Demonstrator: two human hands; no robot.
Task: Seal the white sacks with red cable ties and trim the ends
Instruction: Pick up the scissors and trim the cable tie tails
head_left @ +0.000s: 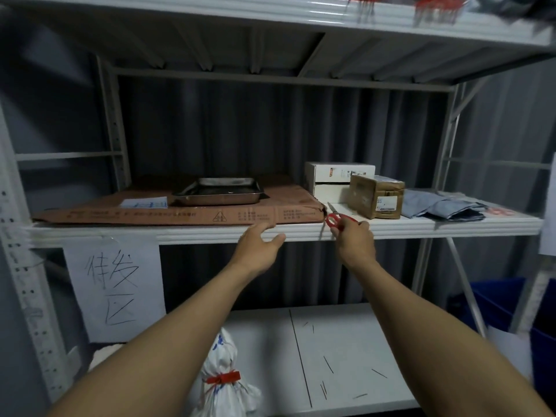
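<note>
A white sack (pixel 224 383) with blue print stands on the lower shelf, its neck cinched by a red cable tie (pixel 223 378). At the middle shelf's front edge my right hand (pixel 353 240) grips the red handles of a pair of scissors (pixel 335 218), whose blades lie on the shelf pointing away. My left hand (pixel 260 243) hovers open at the shelf edge, fingers relaxed, holding nothing. More red cable ties (pixel 437 6) lie on the top shelf, blurred.
The middle shelf (pixel 180 231) carries a flat brown carton (pixel 168 207) with a metal tray (pixel 218 191) on it, a white box (pixel 337 179), a small brown parcel (pixel 377 195) and grey bags (pixel 442 206). A handwritten paper sign (pixel 115 287) hangs below. Blue bins (pixel 496 305) stand at right.
</note>
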